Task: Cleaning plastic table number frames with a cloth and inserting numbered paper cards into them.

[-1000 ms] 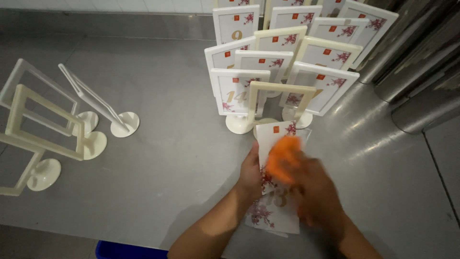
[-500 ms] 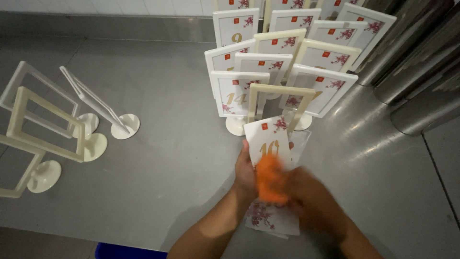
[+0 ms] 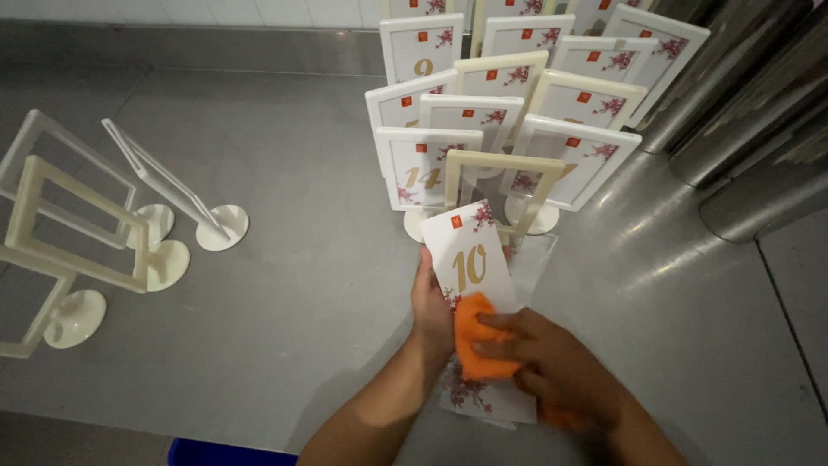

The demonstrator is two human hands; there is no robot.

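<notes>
The number card (image 3: pixel 470 259) lies on the table (image 3: pixel 285 285), near me. My left hand (image 3: pixel 431 306) grips its edge; my right hand's (image 3: pixel 552 367) fingers press an orange cloth (image 3: pixel 479 345) on it. Filled stands (image 3: pixel 509 129) wait far; empty frames (image 3: pixel 69 224) wait left.

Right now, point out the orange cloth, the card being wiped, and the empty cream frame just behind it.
orange cloth (image 3: pixel 473 338), head view, on its upper left fold.
card (image 3: pixel 466 250), head view, on its white upper half.
empty cream frame (image 3: pixel 504 161), head view, on its top bar.
</notes>
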